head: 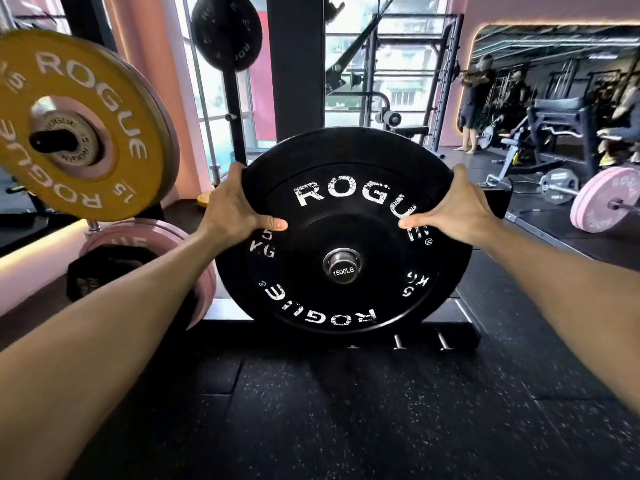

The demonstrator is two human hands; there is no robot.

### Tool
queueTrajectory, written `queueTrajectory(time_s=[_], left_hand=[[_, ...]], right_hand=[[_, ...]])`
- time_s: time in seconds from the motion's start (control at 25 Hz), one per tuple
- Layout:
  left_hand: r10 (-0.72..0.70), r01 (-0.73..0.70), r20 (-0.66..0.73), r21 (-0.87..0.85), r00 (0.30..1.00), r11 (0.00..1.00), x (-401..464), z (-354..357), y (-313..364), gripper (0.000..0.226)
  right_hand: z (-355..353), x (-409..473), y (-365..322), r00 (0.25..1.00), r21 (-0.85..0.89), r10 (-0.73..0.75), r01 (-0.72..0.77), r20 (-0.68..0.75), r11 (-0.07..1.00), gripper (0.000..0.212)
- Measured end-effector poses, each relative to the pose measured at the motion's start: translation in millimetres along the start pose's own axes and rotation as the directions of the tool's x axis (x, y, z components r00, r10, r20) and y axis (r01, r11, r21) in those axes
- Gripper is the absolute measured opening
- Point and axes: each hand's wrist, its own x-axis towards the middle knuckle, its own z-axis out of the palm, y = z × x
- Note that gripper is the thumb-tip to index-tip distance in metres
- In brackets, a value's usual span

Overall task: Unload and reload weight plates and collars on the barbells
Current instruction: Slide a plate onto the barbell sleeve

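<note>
- One black plate (343, 233), marked ROGUE and 5 KG in white, stands upright at the centre of the view, facing the camera.
- Its centre hole sits around a steel barbell sleeve end (343, 266) stamped 1500LB.
- The left hand (232, 206) clamps the plate's rim at about 10 o'clock, thumb flat on the face and fingers wrapped behind the edge.
- The right hand (457, 206) clamps the rim at about 2 o'clock in the same way, thumb on the face near the lettering.
- Both bare forearms reach in from the lower corners.
- At 6 o'clock below the plate lies a black rack base (346, 336) with two short steel pegs, on the speckled black rubber floor (346, 417).
- At 9 o'clock, pink plates (138, 240) hang low on a storage post.
- At 10 o'clock, a yellow plate (76, 123) marked ROGUE 15 sits on a peg.
- At 12 o'clock, a second black plate (227, 29) hangs high on an upright.
- At 3 o'clock, a pink loaded barbell (606, 202) rests on the floor, well apart.
</note>
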Motion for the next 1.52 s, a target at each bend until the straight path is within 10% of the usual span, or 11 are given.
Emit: queueTrajectory(time_s=[0.8, 1.04, 1.52], left_hand=[[-0.010, 0.011, -0.031, 0.038, 0.999, 0.999, 175.9, 87.1, -95.3, 0.092], [0.029, -0.023, -0.066, 0.084, 0.997, 0.996, 235.2, 116.7, -125.5, 0.095], [0.021, -0.017, -0.097, 0.049, 0.995, 0.999, 311.8, 156.3, -168.7, 0.088]], right_hand=[[86.1, 189.2, 42.3, 0.996, 0.092, -0.089, 0.091, -0.027, 0.992, 0.103], [118.9, 249.6, 59.3, 0.991, 0.025, -0.112, 0.114, -0.076, 0.993, 0.131], [155.8, 336.3, 72.7, 0.993, -0.057, -0.084, 0.079, -0.089, 0.995, 0.109]])
